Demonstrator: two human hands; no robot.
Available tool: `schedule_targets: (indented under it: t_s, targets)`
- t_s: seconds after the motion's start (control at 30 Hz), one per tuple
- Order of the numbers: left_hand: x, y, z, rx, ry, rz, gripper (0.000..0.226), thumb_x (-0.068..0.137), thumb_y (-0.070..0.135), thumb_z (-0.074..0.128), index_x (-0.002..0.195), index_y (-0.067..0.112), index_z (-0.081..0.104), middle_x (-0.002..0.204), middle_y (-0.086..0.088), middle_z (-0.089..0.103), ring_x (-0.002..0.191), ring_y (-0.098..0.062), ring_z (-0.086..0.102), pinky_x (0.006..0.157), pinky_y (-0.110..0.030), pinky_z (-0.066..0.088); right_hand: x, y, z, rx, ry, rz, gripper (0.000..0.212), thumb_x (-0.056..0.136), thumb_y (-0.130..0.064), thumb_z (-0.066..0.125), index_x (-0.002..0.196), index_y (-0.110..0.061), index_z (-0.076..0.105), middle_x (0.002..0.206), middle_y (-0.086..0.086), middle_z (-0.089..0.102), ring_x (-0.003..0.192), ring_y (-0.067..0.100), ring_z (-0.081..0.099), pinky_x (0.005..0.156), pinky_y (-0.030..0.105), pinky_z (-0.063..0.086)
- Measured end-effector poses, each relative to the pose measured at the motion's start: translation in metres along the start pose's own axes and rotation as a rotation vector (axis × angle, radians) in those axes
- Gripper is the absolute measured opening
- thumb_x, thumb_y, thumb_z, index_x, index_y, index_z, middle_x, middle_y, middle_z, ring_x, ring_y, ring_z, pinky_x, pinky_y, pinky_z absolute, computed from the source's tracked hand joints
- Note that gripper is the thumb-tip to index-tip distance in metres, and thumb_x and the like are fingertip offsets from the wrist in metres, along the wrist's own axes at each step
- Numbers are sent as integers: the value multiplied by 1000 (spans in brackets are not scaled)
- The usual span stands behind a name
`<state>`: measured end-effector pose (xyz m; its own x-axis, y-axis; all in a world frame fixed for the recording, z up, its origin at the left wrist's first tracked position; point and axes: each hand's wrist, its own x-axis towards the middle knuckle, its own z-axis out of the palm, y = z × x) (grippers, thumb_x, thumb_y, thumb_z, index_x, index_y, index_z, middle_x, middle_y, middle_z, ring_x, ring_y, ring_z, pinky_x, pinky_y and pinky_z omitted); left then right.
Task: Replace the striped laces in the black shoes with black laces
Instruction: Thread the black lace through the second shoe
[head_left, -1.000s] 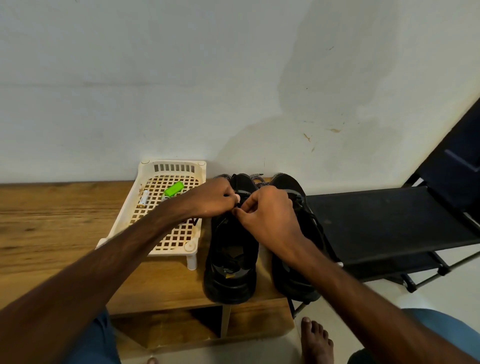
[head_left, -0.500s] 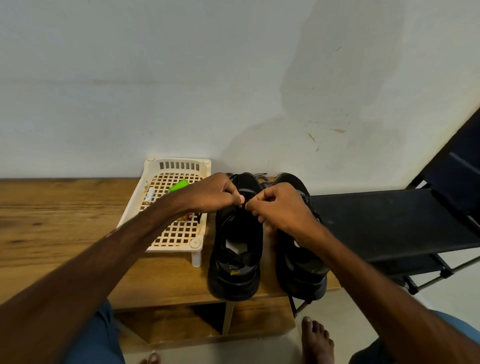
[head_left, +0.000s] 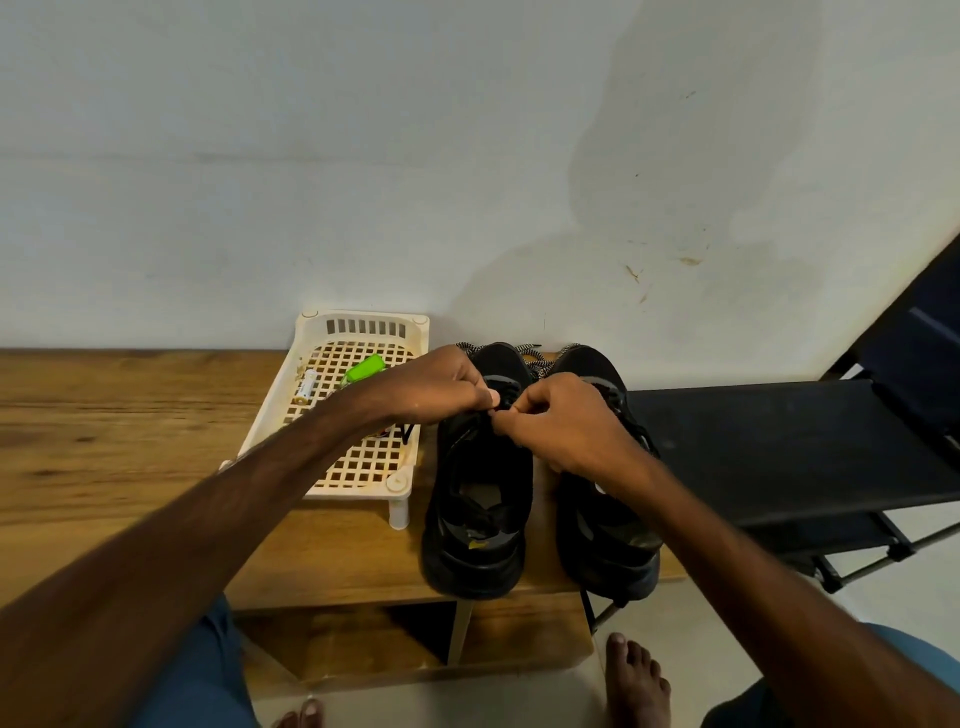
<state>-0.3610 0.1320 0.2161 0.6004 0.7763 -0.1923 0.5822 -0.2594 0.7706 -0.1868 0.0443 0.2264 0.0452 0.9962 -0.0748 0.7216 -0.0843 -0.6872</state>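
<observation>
Two black shoes stand side by side on the wooden table (head_left: 130, 431), toes toward the wall. Over the left shoe (head_left: 475, 519), near its front eyelets, my left hand (head_left: 441, 387) and my right hand (head_left: 563, 426) meet fingertip to fingertip, each pinching a black lace (head_left: 496, 410). A loose end of black lace (head_left: 407, 434) hangs by the basket. The right shoe (head_left: 605, 535) is partly covered by my right wrist. Striped laces (head_left: 535, 361) lie bunched behind the shoes' toes against the wall.
A cream plastic lattice basket (head_left: 363, 467) on short legs stands left of the shoes, holding a green object (head_left: 366, 370) and a small battery (head_left: 307, 387). A black rack (head_left: 779, 447) adjoins the table on the right. My bare feet are on the floor below.
Both hands have moved slightly toward the shoe's toe and stay pinched together on the lace. The view has shifted a little.
</observation>
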Motion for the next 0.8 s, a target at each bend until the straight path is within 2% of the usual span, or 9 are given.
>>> schedule_targets:
  t_s: [0.03, 0.07, 0.17, 0.33, 0.47, 0.57, 0.63, 0.7, 0.8]
  targets:
    - [0, 0, 0, -4, 5, -3, 31, 100, 27, 61, 89, 3, 77, 103, -38, 65, 83, -25, 56, 75, -22, 47, 0, 1, -2, 10, -19, 8, 27, 89, -34, 75, 74, -11, 76, 58, -4, 66, 39, -3, 51, 46, 13, 39]
    - [-1, 1, 0, -2, 12, 0, 30, 100, 27, 61, 88, 5, 78, 99, -38, 65, 81, -26, 55, 74, -23, 46, 0, 2, -3, 20, -17, 8, 27, 88, -34, 76, 74, -11, 76, 58, -3, 66, 39, -3, 51, 46, 14, 40]
    - [-1, 2, 0, 6, 34, 13, 33, 100, 27, 61, 86, 2, 77, 71, -30, 55, 66, -24, 48, 63, -18, 42, -1, 5, -2, -4, 50, -24, 25, 86, -40, 79, 73, -18, 75, 61, -6, 69, 50, -2, 59, 53, 16, 44]
    - [-2, 5, 0, 12, 43, 20, 29, 101, 24, 61, 90, 4, 78, 43, 5, 35, 35, -7, 27, 40, -1, 31, -1, 3, 5, -73, 122, -78, 14, 84, -33, 79, 77, -22, 74, 70, -7, 71, 66, 5, 67, 67, 26, 58]
    - [-2, 3, 0, 26, 44, 48, 28, 101, 24, 61, 92, 5, 79, 46, 7, 45, 39, -7, 37, 49, -3, 40, -1, 3, 3, -39, 79, -94, 12, 85, -29, 78, 78, -20, 76, 70, -6, 72, 63, 4, 67, 61, 18, 51]
    - [-3, 4, -5, 74, 10, 81, 22, 97, 30, 66, 97, 13, 80, 67, 15, 71, 64, 0, 66, 77, -28, 55, -1, 4, -1, -31, 27, -122, 8, 86, -24, 80, 82, -17, 76, 71, -5, 73, 59, -2, 64, 57, 10, 45]
    - [-5, 4, -11, 102, -39, 111, 18, 93, 34, 73, 98, 18, 80, 70, 16, 72, 68, 1, 67, 77, -31, 54, 2, 6, -9, 5, -68, -112, 4, 87, -18, 81, 89, -16, 78, 76, -2, 75, 60, -4, 65, 58, 10, 47]
    - [-7, 4, -11, 116, -48, 153, 15, 86, 34, 80, 94, 22, 78, 60, 12, 64, 59, -3, 60, 71, -26, 51, 5, 11, -21, 104, -155, -64, 8, 90, -10, 76, 98, -12, 78, 84, 2, 77, 68, 2, 70, 60, 14, 54]
    - [-10, 8, -4, 167, 58, 271, 12, 82, 33, 85, 85, 25, 77, 53, 7, 59, 51, -4, 55, 59, -20, 50, 10, 17, -29, 193, -154, -10, 12, 99, -8, 64, 104, -9, 75, 94, 8, 77, 76, 10, 71, 66, 24, 60]
